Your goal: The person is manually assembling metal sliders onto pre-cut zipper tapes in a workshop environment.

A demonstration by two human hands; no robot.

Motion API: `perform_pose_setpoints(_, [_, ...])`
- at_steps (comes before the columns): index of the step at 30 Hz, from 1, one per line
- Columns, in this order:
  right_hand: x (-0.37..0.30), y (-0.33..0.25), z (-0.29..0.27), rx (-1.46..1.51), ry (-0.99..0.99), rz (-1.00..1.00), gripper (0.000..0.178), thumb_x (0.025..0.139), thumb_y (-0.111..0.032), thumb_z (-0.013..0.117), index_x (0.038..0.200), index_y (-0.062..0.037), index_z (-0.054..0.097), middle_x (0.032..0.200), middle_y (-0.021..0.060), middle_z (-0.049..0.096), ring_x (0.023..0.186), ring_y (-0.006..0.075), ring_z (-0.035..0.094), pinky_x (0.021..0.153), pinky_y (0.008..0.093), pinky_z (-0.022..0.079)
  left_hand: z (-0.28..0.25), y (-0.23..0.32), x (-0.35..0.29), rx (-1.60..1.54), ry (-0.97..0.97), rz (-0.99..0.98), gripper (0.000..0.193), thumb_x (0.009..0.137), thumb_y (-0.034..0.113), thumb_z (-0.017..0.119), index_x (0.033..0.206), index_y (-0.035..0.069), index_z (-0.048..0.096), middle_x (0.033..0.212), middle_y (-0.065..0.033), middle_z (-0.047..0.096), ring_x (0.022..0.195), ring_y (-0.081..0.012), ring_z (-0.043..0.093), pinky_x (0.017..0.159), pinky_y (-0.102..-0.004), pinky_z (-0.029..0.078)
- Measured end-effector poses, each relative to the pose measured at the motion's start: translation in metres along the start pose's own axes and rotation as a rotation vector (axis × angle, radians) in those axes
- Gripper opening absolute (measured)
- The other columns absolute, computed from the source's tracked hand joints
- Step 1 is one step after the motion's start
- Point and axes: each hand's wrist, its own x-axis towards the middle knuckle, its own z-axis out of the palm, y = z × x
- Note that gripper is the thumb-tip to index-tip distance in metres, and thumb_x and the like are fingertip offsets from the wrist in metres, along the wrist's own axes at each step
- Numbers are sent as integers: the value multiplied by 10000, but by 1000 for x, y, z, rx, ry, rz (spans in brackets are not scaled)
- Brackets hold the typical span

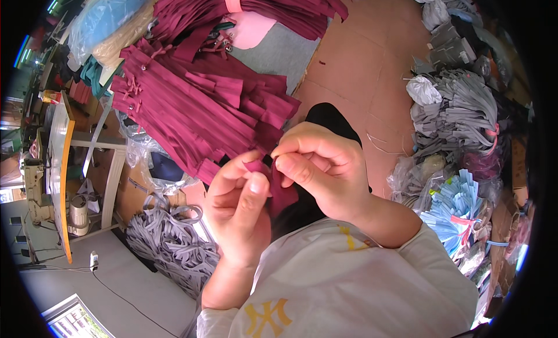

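A maroon fabric strip [283, 197] hangs between my two hands, in front of my lap. My left hand [237, 207] pinches one part of it between thumb and fingers. With thumb and forefinger, my right hand [325, 170] grips its upper edge close beside the left fingertips. What lies right inside each pinch is mostly hidden. Just beyond my hands, a wide pile of maroon fabric strips [197, 102] lies in a fanned row, with small ties and metal bits at its far left end.
Another maroon bundle [261, 9] with a pink band lies farther off. Grey strips [168, 245] heap at lower left, near a wooden-edged table [64, 181]. At right stand grey bundles [459, 111] and a light blue bundle [453, 207] among plastic bags, beside the tiled floor [354, 70].
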Motion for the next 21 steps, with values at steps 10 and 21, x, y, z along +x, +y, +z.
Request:
perform_pose_setpoints(10, [6,-1,-9,239,10,44,200,892,31,684,1061,26,578,932,88,649,833,126,662,716,237,540,-16,-2,11,83,-109,146,140,979,32,551,1102,13,614,1072,-139,662,987,-206,627,936,-350,480])
perform_pose_setpoints(21, [9,-9,-30,426,-44,267,271,981,-127,611,1203,29,622,994,120,702,916,197,700,834,323,588,-8,1,12,318,-6,210,83,972,15,545,1054,4,547,972,-77,634,727,-128,566,634,-272,470])
